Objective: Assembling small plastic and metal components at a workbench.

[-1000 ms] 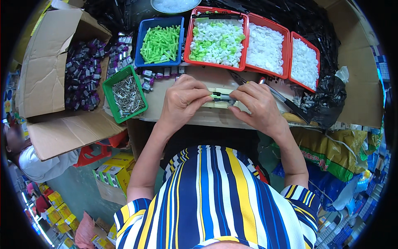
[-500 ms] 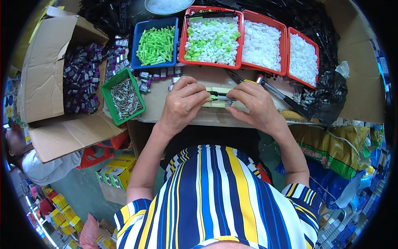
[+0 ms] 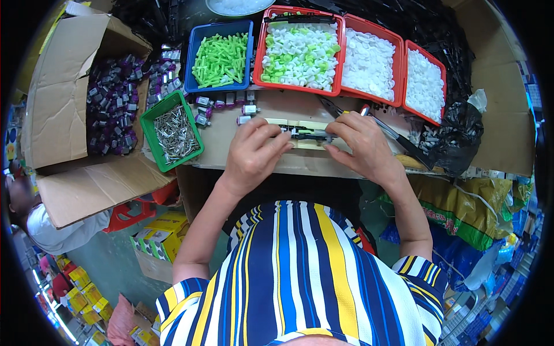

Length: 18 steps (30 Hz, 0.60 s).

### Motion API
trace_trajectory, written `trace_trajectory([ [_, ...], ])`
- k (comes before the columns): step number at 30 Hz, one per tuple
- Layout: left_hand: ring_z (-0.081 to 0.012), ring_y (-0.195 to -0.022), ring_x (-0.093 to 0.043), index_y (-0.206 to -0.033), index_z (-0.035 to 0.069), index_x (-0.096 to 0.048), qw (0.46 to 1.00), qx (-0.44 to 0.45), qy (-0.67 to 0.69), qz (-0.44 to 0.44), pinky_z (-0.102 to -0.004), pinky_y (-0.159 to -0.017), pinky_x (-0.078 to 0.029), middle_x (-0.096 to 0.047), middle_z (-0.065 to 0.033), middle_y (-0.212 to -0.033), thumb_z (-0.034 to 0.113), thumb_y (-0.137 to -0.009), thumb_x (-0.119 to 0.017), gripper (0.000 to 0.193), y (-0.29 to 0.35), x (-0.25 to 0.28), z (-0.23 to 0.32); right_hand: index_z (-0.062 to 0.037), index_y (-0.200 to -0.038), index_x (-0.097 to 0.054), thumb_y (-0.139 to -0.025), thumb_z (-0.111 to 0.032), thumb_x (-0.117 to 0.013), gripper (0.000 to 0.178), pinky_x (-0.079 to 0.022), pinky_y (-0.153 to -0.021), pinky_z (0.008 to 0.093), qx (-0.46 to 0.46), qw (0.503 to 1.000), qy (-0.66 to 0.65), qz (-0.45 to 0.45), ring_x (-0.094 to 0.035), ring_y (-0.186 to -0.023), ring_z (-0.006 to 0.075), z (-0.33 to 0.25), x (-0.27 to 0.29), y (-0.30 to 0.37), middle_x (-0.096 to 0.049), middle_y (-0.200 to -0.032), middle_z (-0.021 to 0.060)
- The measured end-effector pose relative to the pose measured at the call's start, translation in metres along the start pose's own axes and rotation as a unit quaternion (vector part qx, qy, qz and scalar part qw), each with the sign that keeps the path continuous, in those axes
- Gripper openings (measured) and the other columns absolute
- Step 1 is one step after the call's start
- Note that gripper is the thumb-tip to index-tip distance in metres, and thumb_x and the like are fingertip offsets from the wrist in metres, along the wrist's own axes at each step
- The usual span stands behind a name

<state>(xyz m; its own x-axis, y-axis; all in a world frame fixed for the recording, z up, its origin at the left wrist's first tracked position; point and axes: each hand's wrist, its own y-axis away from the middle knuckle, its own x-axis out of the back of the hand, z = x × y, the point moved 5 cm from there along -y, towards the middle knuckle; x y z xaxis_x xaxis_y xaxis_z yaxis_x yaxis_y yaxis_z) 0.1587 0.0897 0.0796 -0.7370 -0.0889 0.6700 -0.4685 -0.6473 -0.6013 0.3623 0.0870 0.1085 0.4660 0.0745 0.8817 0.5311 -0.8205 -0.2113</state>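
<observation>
Black elongated part [image 3: 310, 137], pinched toward opposite ends by left hand [image 3: 253, 151] and right hand [image 3: 365, 147]: apparently mid-assembly, calling next for careful alignment.

Blk part [image 3: 308, 137]: slim, long, approx. horiz., just above ctr of frame; small whitish bits nr its L end, both ends partly covered, fine detail too small to tell. Pale-yellow block [image 3: 311, 124]: longish, also approx. horiz., on the surface [image 3: 291, 105]; its edges show above & below blk part. Can't tell if blk part's seated in it.
</observation>
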Motion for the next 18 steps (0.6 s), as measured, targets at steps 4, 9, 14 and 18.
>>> trace_trajectory([
  [4,-0.0266,-0.095,-0.059,-0.1,0.005,-0.072,0.998,-0.034,-0.052,-0.007,-0.0385,-0.079,-0.048,-0.063,-0.0079,-0.098,0.012,-0.075,-0.079,0.027,0.013,-0.012,0.006,-0.0037,-0.1,-0.063,-0.077,-0.013,-0.076,0.028,-0.047,-0.078,0.0396,-0.009,1.0,-0.004,-0.015,-0.06,-0.093,0.0275,0.001,-0.005,-0.001,-0.06,-0.096,0.0095],
  [9,-0.0263,-0.098,-0.058,-0.1,0.005,-0.072,0.996,-0.036,-0.074,-0.021,-0.0382,-0.079,-0.048,-0.063,-0.0077,-0.1,0.014,-0.076,-0.078,0.026,0.014,-0.015,0.006,-0.0034,-0.099,-0.063,-0.078,-0.014,-0.076,0.026,-0.046,-0.08,0.04,-0.014,0.999,-0.001,-0.034,-0.06,-0.094,0.0268,0.0,-0.011,-0.003,-0.06,-0.096,0.0089],
  [14,-0.026,-0.099,-0.058,-0.099,0.006,-0.072,0.996,-0.032,-0.08,-0.029,-0.0379,-0.079,-0.048,-0.062,-0.0077,-0.101,0.015,-0.076,-0.078,0.025,0.014,-0.017,0.006,-0.0037,-0.099,-0.063,-0.079,-0.014,-0.075,0.025,-0.045,-0.08,0.0392,-0.011,0.999,0.011,-0.038,-0.06,-0.094,0.0257,0.001,-0.015,-0.006,-0.059,-0.095,0.0083],
  [18,-0.0257,-0.098,-0.058,-0.099,0.006,-0.072,0.997,-0.025,-0.069,-0.02,-0.0379,-0.08,-0.048,-0.062,-0.0076,-0.101,0.015,-0.076,-0.078,0.025,0.015,-0.017,0.005,-0.0043,-0.102,-0.064,-0.079,-0.015,-0.076,0.029,-0.045,-0.08,0.039,-0.018,0.999,-0.002,-0.036,-0.06,-0.094,0.0255,-0.001,-0.016,-0.007,-0.059,-0.099,0.0082],
])
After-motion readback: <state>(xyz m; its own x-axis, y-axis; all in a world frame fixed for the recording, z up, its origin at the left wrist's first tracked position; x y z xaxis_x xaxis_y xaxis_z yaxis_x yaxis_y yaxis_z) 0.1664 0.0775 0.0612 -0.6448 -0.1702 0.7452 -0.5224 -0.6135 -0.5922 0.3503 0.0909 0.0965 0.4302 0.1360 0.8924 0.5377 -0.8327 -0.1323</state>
